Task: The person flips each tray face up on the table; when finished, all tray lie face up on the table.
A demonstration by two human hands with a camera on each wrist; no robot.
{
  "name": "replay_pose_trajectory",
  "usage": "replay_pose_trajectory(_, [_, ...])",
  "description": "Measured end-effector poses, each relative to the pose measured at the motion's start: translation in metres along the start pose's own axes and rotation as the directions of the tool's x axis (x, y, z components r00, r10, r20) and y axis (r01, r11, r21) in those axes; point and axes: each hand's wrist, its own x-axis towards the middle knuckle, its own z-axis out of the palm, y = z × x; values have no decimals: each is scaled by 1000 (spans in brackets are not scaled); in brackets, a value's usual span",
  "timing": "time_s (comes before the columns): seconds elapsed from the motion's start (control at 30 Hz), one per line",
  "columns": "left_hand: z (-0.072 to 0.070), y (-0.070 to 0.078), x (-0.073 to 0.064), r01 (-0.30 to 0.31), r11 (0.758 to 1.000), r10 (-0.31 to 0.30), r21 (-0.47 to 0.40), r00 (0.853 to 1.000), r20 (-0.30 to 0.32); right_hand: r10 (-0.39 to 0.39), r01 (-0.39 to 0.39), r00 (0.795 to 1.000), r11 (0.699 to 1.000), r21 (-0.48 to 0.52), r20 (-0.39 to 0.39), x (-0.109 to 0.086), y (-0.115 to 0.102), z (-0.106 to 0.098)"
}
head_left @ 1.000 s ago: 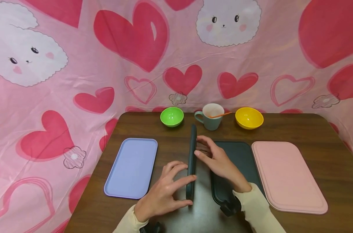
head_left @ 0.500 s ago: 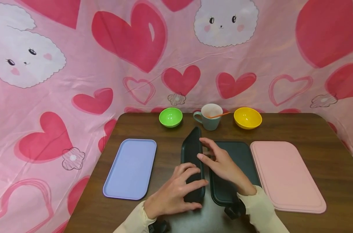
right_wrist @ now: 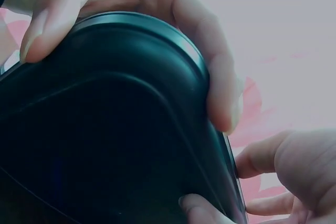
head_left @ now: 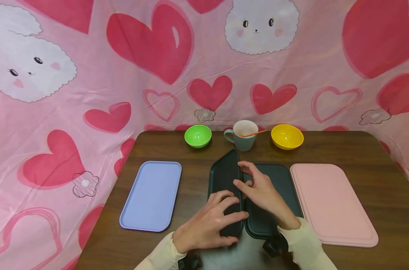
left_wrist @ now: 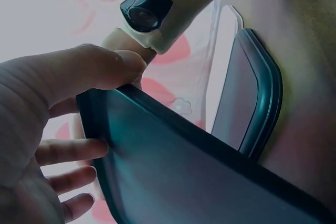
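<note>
A dark green tray [head_left: 222, 176] stands tilted on its long right edge over the middle of the table, held by both hands. My left hand [head_left: 211, 225] grips its near end, thumb and fingers spread around the rim; the left wrist view shows the thumb over a corner of the tray [left_wrist: 173, 171]. My right hand [head_left: 261, 191] holds the right edge farther up. In the right wrist view its fingers curl around a rounded corner of the tray [right_wrist: 105, 124]. A second dark green tray [head_left: 282, 191] lies flat just right of it, partly hidden by my right hand and wrist.
A lavender tray [head_left: 152, 195] lies at the left and a pink board [head_left: 332, 202] at the right. Along the back stand a green bowl [head_left: 198, 137], a mug [head_left: 244, 140] holding an orange stick [head_left: 255, 133], and a yellow bowl [head_left: 287, 137]. A heart-patterned cloth [head_left: 150, 45] hangs behind.
The held tray has gone from nearly upright to leaning left, its broad face now showing. Both hands have shifted rightward with it, bringing its right edge beside the flat green tray.
</note>
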Motion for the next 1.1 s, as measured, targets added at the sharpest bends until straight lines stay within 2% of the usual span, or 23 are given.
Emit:
replay_pose_trajectory(0.33, [5,3,2,36,998,-32,-49,997,76,81,-79,996,996,30,-47,0,8,0])
replay_pose_trajectory(0.5, [6,2,-2,57,996,-50,-73,994,95,85,-81,994,995,59,-63,1,13,0])
replay_pose_trajectory(0.57, [4,0,-5,92,991,-83,-102,992,93,91,-86,993,994,65,-72,2,15,1])
replay_pose_trajectory(0.63, [2,-5,-10,158,980,-147,-122,985,95,109,-104,991,992,69,-82,3,17,1])
replay_pose_trajectory(0.7, [2,-10,-15,253,959,-242,-126,965,101,127,-121,988,990,71,-89,4,18,0])
replay_pose_trajectory(0.73, [2,-14,-19,316,940,-303,-132,946,112,134,-127,987,989,72,-90,5,19,0])
replay_pose_trajectory(0.8, [4,-20,-25,454,877,-435,-159,889,143,140,-134,986,988,73,-94,5,20,1])
replay_pose_trajectory(0.83, [5,-22,-29,523,834,-499,-176,851,163,142,-135,985,988,74,-95,6,20,1])
replay_pose_trajectory(0.93, [11,-29,-38,695,677,-656,-242,719,230,145,-137,985,987,85,-95,6,22,1])
replay_pose_trajectory(1.0, [15,-32,-43,760,595,-710,-262,649,273,152,-142,984,985,98,-97,6,23,1])
replay_pose_trajectory(1.03, [17,-34,-45,781,564,-725,-268,624,291,157,-147,983,983,107,-98,6,23,1])
replay_pose_trajectory(1.1, [19,-36,-48,803,529,-738,-274,595,320,167,-153,981,980,127,-101,6,25,1])
